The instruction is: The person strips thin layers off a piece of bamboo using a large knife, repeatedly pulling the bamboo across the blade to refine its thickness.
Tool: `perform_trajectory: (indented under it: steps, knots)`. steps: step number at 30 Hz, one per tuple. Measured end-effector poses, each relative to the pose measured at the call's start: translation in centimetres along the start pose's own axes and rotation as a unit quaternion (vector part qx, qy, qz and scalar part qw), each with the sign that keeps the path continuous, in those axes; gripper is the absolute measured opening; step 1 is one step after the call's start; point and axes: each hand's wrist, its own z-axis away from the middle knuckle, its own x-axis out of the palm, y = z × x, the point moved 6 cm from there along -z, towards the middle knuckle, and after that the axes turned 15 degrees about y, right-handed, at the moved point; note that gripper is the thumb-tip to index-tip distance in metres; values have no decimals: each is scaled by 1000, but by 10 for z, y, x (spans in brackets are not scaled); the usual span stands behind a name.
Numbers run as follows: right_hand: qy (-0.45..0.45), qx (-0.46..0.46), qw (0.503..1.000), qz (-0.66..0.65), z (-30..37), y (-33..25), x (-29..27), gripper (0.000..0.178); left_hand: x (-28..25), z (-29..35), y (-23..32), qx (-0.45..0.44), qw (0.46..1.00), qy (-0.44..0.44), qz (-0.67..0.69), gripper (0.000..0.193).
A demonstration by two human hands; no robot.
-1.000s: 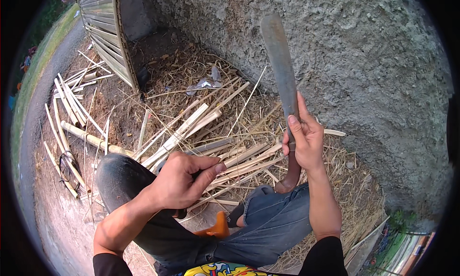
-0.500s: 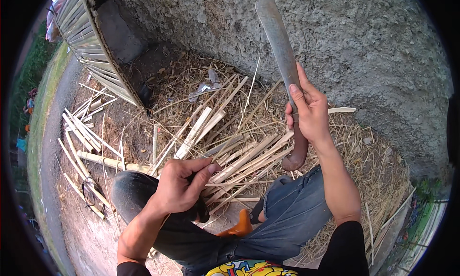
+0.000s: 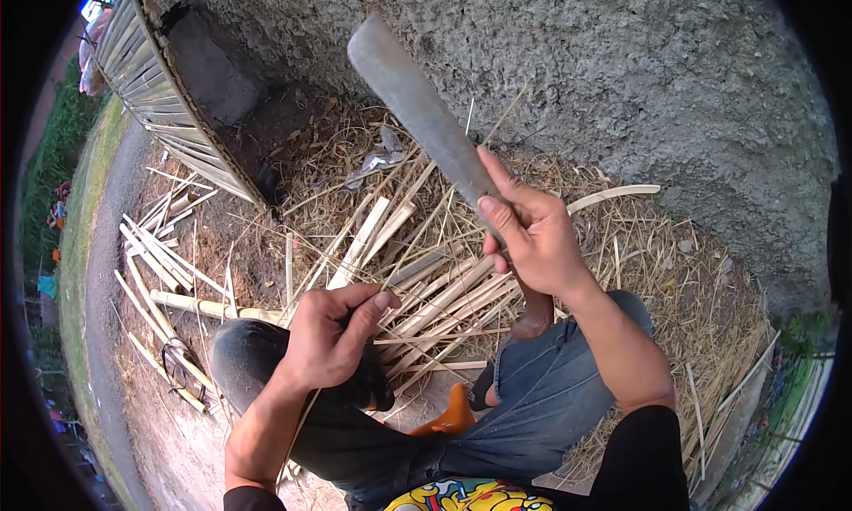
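Observation:
My right hand (image 3: 532, 236) is closed around a machete (image 3: 417, 112) where its grey blade meets the brown, hooked handle, thumb lying along the blade. The blade slants up and to the left, its broad tip in front of the wall. My left hand (image 3: 342, 334) pinches a thin bamboo strip (image 3: 300, 429) between thumb and curled fingers, above my left knee. One end of the strip trails down beside my left forearm. Beyond the hand it runs up and right toward the blade, partly lost against the litter. Split bamboo pieces (image 3: 444, 307) lie heaped between my knees.
A rough grey wall (image 3: 639, 76) rises in front and to the right. At the left leans a slatted bamboo panel (image 3: 169, 94). More bamboo lengths (image 3: 213, 305) lie left of my knee. Something orange (image 3: 457, 409) is between my feet. Shavings (image 3: 657, 280) cover the ground at right.
The machete has tipped over to the left, and my right hand has moved left and slightly down with it. My left hand has stayed nearly in place, still pinching the strip.

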Motion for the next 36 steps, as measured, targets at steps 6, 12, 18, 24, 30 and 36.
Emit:
perform_trajectory:
  steps: [6, 12, 18, 24, 30, 36]
  knots:
    - [95, 2, 995, -15, -32, 7, -43, 53, -3, 4, -3, 34, 999, -24, 2, 27]
    - [-163, 86, 983, 18, 40, 8, 33, 48, -5, -1, -11, 11, 1000, 14, -3, 27]
    - [-49, 13, 999, -13, 17, 2, 20, 51, -6, -2, -7, 40, 999, 1, 16, 24]
    - [117, -19, 993, -14, -34, 1, -36, 54, -1, 4, -7, -71, 975, -100, 184, 31]
    - [-39, 14, 999, -35, 15, 3, 8, 55, -2, 1, -12, -102, 959, -101, 245, 31]
    - [-142, 42, 989, -10, 34, -3, 33, 54, -5, 0, -12, -70, 975, -84, 191, 29]
